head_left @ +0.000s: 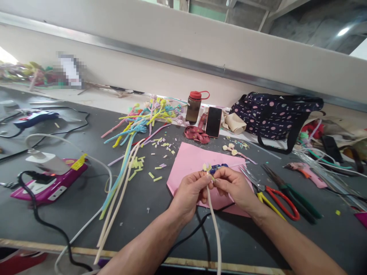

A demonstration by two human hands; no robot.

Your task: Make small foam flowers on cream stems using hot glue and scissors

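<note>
My left hand (189, 193) and my right hand (233, 187) meet over a pink sheet (189, 162) on the dark worktable (86, 206). Both are closed, pinching the top of a long cream pipe-cleaner stem (215, 225) that hangs down toward me. At the stem's tip sits a small pale flower head (206, 167), and something small and blue (219, 167) shows just behind my fingers.
Red-handled scissors (275, 196) and green-handled pliers (295, 194) lie right of my hands. A heap of coloured pipe cleaners (143, 118), cut bits, a brown bottle (193, 107), a phone (213, 122), a spotted bag (272, 114) and a pink power strip (48, 183) with cables surround the sheet.
</note>
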